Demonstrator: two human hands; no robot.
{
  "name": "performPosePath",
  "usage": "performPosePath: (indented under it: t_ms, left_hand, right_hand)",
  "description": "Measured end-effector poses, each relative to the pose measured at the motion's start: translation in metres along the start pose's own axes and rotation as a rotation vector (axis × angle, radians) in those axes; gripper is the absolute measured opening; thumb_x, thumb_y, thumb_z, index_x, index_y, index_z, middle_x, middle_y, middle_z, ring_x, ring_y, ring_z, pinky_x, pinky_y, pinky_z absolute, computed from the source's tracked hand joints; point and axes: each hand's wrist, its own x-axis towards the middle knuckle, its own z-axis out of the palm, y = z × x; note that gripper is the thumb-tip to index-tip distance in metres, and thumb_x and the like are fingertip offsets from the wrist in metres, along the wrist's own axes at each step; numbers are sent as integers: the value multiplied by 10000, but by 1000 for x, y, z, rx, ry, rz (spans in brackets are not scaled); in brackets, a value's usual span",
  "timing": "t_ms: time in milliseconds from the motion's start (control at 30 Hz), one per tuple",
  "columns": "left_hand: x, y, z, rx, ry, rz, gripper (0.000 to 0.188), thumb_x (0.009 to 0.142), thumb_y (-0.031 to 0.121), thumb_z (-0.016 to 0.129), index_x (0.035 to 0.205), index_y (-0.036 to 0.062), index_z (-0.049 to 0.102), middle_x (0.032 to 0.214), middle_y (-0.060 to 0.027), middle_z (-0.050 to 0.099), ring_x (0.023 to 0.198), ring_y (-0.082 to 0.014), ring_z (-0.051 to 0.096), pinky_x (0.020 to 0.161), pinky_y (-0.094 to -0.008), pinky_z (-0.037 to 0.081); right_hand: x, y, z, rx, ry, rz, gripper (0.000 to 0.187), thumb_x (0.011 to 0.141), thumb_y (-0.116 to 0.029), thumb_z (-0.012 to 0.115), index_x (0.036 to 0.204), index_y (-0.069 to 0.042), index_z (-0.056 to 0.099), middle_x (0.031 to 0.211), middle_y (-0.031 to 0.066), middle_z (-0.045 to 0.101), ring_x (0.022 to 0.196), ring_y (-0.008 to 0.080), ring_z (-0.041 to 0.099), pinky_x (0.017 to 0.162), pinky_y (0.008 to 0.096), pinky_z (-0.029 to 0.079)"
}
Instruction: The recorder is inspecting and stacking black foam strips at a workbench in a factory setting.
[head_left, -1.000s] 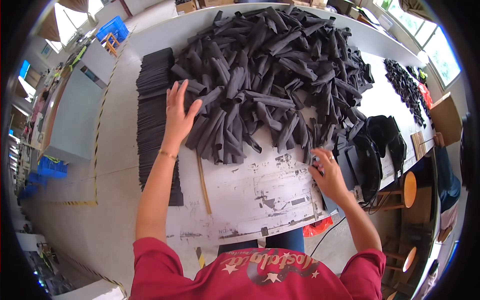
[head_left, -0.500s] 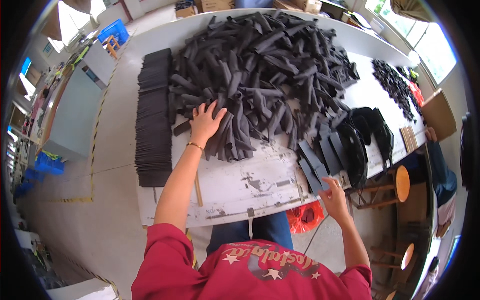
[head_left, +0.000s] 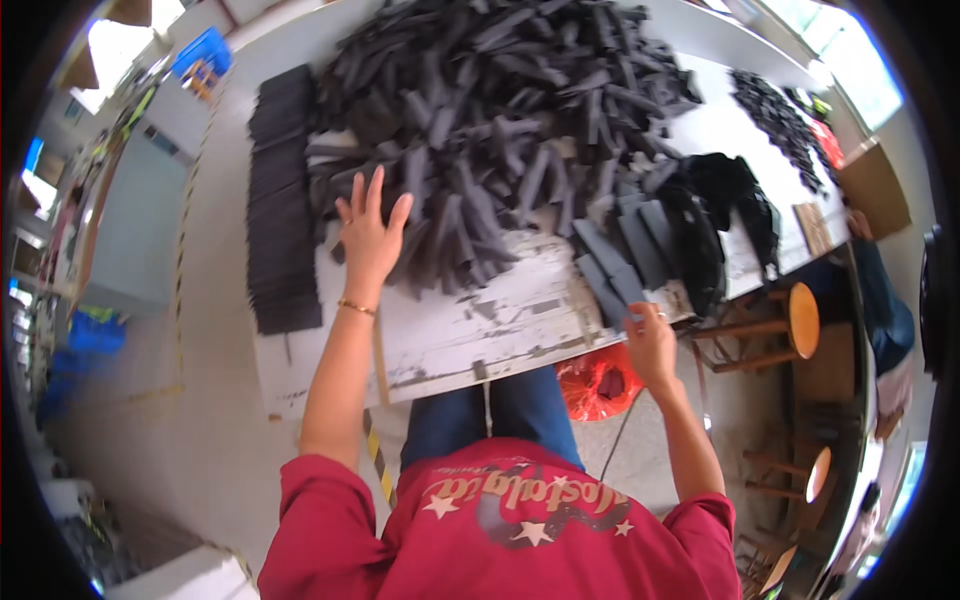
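A large heap of curled dark grey pieces [head_left: 480, 90], like strips of fabric or foam, covers the far and middle part of the white table [head_left: 510, 325]. My left hand [head_left: 370, 240] is at the heap's near left edge, fingers spread, holding nothing. On the right lie flat dark grey strips [head_left: 606, 268], overlapping in small piles. My right hand [head_left: 652, 345] has its fingertips closed on the near end of one flat strip; how far the thumb reaches under it is hidden. A long, neat stack of dark sheets [head_left: 283, 210] lines the table's left side.
Glossy black bundles [head_left: 700, 240] lie right of the flat strips. Farther right are a pile of small black pieces [head_left: 775, 130] and a cardboard box [head_left: 875, 190]. A red plastic bag [head_left: 598, 385] sits below the table's front edge. Wooden stools [head_left: 803, 320] stand at the right.
My left hand has lifted off the curled pieces, its fingers spreading. My right hand has gone from open fingers to closing on the end of a flat strip. The view has shifted slightly.
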Motion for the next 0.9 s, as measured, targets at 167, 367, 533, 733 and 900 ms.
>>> performPosePath:
  t_ms: [167, 367, 533, 733, 900]
  left_hand:
    - [-46, -4, -50, -228, 205, -139, 267, 898, 256, 680, 1075, 62, 633, 1059, -112, 651, 888, -254, 639, 777, -351, 512]
    - [-134, -40, -48, -27, 65, -226, 224, 777, 227, 774, 827, 66, 625, 783, -66, 617, 699, -217, 612, 638, -342, 493]
    - [-141, -47, -28, 113, -51, -180, 297, 701, 282, 811, 803, 84, 614, 784, -73, 605, 738, -275, 609, 662, -409, 490]
    - [-141, -56, -35, 98, -83, -130, 328, 676, 236, 817, 868, 91, 595, 831, -75, 602, 772, -274, 602, 686, -404, 490]
    - [-138, -49, -37, 112, -128, -199, 328, 688, 184, 798, 892, 86, 561, 832, -75, 595, 767, -276, 596, 680, -403, 489]
  right_hand:
    - [-7, 13, -3, -79, 73, -12, 178, 874, -67, 625, 1047, -48, 587, 984, 157, 625, 750, 317, 652, 669, 430, 493]
    - [-3, 2, 12, -22, 109, -107, 163, 873, -24, 613, 1034, -25, 589, 954, 141, 620, 694, 274, 637, 644, 404, 489]
    - [-6, -15, 14, -23, 74, -73, 164, 867, -19, 611, 1030, -26, 591, 967, 138, 621, 711, 266, 648, 650, 397, 496]
    - [1, 2, 12, -168, 140, -44, 145, 869, -93, 638, 1003, -55, 598, 953, 138, 628, 745, 312, 643, 660, 414, 503]
    - [9, 13, 9, -251, 154, -43, 181, 874, -156, 657, 1013, -55, 601, 979, 142, 621, 862, 343, 625, 730, 434, 502]
